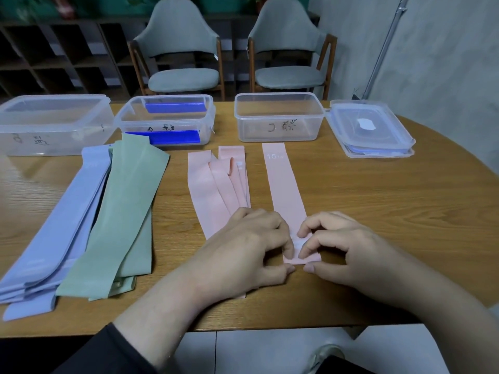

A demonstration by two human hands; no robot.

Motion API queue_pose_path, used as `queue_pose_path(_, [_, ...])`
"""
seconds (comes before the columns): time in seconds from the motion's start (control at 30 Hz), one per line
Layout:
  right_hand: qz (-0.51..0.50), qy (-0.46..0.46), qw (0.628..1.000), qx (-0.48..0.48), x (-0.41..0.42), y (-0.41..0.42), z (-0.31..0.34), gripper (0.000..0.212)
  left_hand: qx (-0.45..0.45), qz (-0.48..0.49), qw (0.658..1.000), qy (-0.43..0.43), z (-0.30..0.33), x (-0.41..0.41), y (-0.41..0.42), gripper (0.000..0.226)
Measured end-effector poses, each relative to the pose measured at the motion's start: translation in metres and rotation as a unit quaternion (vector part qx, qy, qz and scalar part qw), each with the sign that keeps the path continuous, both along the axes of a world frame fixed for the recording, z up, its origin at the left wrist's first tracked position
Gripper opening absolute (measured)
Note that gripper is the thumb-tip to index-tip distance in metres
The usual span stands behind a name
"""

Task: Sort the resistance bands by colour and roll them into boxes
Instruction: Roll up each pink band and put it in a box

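On the table, band: the single flat pink rubber resistance band (283, 190) marked "15" lies lengthwise away from you, just right of the pile of pink bands (216, 190); its near end sits under your fingers
Left hand: your left hand (251, 244) pinches the near end of that band, fingertips closed down on the first fold
Right hand: your right hand (348, 244) mirrors it, thumb and fingers clamped on the same end; both hands nearly touch
Handling: judge it light, thin, soft and stretchy, likely tacky against itself; take it at the end corners and roll tight, or the coil may spring loose
Other bands: pale blue bands (62, 222) and sage green bands (121, 211) lie stacked to your left, sorted but unrolled
Boxes: three clear plastic boxes (278, 117) stand along the far edge; a stack of clear lids (372, 130) lies at far right
Surface: smooth wooden table (391, 201), rounded at right; the band should slide little
Room: two grey upholstered chairs (183, 49) and dark shelving (54, 55) behind
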State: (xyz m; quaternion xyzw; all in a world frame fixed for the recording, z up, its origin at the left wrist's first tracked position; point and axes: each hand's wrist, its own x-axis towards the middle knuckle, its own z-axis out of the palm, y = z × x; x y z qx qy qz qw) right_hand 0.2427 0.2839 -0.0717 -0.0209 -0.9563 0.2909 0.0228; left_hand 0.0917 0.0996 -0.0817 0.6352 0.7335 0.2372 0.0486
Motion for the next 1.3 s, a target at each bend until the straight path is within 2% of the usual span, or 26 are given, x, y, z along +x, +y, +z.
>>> queue_pose_path(0.17, [-0.006,0.029,0.999,0.041,-0.0014,-0.0031,0.0019,0.012,0.012,0.007,1.000,0.003,0.0005,0.0012,0.0001,0.007])
queue_pose_path(0.37, [-0.018,0.047,0.998,0.029,-0.0026,-0.0029,0.0007,0.002,0.017,0.019,1.000,-0.002,0.0008,0.0019,0.0005,0.010])
queue_pose_path(0.67, [-0.039,0.044,0.998,0.017,-0.0038,-0.0010,-0.0009,0.010,0.031,0.036,0.999,-0.014,0.0013,0.0013,0.0022,0.003])
queue_pose_path(0.83, [-0.040,0.031,0.998,0.025,-0.0035,-0.0009,-0.0001,0.015,0.025,0.037,0.999,0.003,-0.0003,0.0013,0.0032,0.013])
queue_pose_path(1.03, [-0.033,0.044,0.998,0.038,-0.0037,-0.0041,0.0015,0.013,0.021,0.036,0.999,0.002,0.0011,0.0006,0.0019,0.006])
queue_pose_path(1.2, [-0.046,0.041,0.998,0.029,-0.0040,-0.0027,0.0036,0.010,0.025,0.044,0.999,-0.003,0.0004,0.0004,0.0027,0.011])
queue_pose_path(1.3, [-0.053,0.040,0.998,0.018,-0.0047,-0.0019,0.0031,0.008,0.027,0.056,0.997,-0.035,-0.0004,-0.0012,0.0031,0.012])
